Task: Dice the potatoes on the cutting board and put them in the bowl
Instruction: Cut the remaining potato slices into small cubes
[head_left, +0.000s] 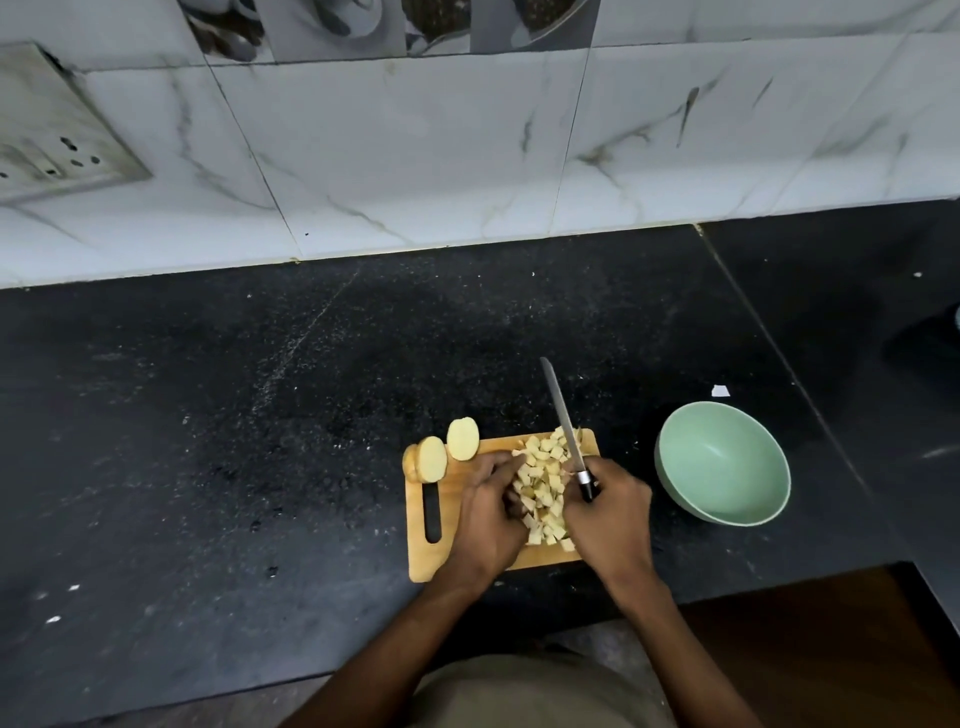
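Both hands (491, 512) gather diced potato (543, 491) on cutting board (470, 564).

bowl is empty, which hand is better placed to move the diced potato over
Left: it rests open against the diced potato. The right hand, nearer the bowl, grips the knife.

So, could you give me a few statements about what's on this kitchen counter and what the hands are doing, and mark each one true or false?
1. The right hand holds a knife. True.
2. The green bowl already holds potato cubes. False: it shows nothing inside; the diced potato lies piled on the cutting board.
3. The bowl stands to the right of the board. True.
4. All the potato has been diced. False: two potato halves remain uncut at the board's far left corner.
5. The left hand rests flat on the counter, away from the board. False: it is over the board, against the diced pile.
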